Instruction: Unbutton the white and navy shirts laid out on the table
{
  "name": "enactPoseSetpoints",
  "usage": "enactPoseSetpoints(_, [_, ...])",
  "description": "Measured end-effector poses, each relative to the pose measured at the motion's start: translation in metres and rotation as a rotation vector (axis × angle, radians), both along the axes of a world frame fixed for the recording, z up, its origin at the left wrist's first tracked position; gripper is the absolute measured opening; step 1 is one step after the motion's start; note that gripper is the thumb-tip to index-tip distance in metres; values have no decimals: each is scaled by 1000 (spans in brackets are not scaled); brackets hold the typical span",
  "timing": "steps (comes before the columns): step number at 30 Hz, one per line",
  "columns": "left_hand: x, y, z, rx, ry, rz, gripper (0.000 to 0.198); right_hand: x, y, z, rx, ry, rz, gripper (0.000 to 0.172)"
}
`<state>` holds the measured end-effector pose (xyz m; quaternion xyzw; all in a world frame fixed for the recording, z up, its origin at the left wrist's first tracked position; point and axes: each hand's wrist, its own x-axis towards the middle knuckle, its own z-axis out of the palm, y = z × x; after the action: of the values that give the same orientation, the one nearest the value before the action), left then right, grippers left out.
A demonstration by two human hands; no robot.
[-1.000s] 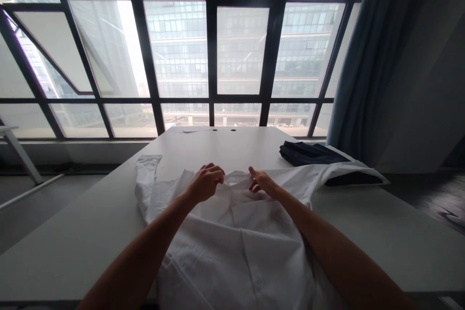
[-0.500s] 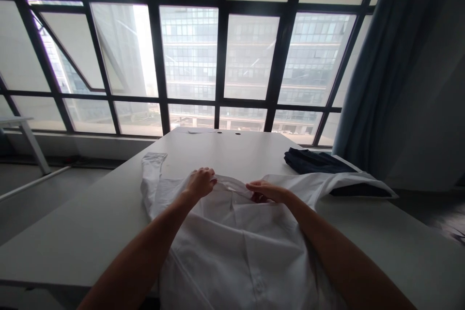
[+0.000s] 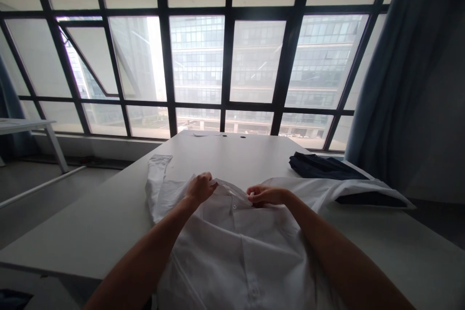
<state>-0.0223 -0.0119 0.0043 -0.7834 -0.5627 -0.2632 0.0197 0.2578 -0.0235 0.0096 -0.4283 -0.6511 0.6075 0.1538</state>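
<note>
A white button-up shirt (image 3: 240, 247) lies front up on a white table (image 3: 90, 223), with its collar (image 3: 228, 187) toward the window. My left hand (image 3: 199, 187) is closed on the collar's left side. My right hand (image 3: 264, 195) pinches the collar's right side, fingers pressed together. One sleeve (image 3: 155, 179) runs back on the left, the other sleeve (image 3: 348, 188) stretches out to the right.
A folded dark garment (image 3: 323, 166) lies at the table's right, partly under the shirt's right sleeve. Small dark spots (image 3: 242, 136) and a scrap sit near the far edge. A big gridded window stands behind, a blue curtain (image 3: 392, 82) on the right, another table (image 3: 22, 126) at far left.
The view has tipped up and shifted a little. Both hands stay at the collar; my right hand has drawn in and pinched the collar edge more tightly.
</note>
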Motion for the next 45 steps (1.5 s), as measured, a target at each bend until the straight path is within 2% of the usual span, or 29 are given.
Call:
enactPoseSetpoints(4, [-1, 2, -1, 42, -86, -6, 22, -1, 2, -2, 88, -72, -6, 53])
enactPoseSetpoints(7, [-1, 6, -3, 77, -150, -27, 25, -2, 7, -6, 202, -141, -77, 54])
enactPoseSetpoints(10, [2, 8, -6, 75, -200, -75, 27, -3, 13, -9, 384, -295, -209, 51])
enactPoseSetpoints(13, [5, 8, -10, 20, -257, -145, 24, -7, 16, -11, 646, -487, -391, 45])
enactPoseSetpoints(15, [7, 8, -13, -25, -305, -187, 21, -10, 16, -11, 748, -524, -510, 44])
enactPoseSetpoints(18, [8, 9, -15, -59, -359, -214, 15, -13, 15, -11, 715, -445, -621, 44])
enactPoseSetpoints(21, [7, 10, -15, -63, -358, -209, 12, -13, 14, -12, 631, -332, -639, 43])
enactPoseSetpoints(26, [6, 11, -16, -67, -351, -108, 13, -5, 9, -18, 569, -225, -516, 22])
enactPoseSetpoints(32, [11, 14, -18, -167, -471, -81, 7, 4, -1, -19, 619, -204, -444, 25])
enactPoseSetpoints(35, [11, 15, -14, -158, -504, -78, 4, 3, 0, -13, 645, -308, -564, 21])
enactPoseSetpoints(39, [8, 13, -6, -74, -444, -64, 11, 2, 4, -4, 777, -609, -876, 18])
enactPoseSetpoints(41, [9, 13, -5, -136, -503, -89, 16, 1, 5, -2, 861, -676, -957, 14])
enactPoseSetpoints(43, [11, 15, -7, -274, -656, -185, 24, -1, 6, -2, 890, -616, -969, 10])
enactPoseSetpoints(45, [13, 21, -13, -335, -816, -331, 40, -3, 7, -2, 848, -402, -932, 12])
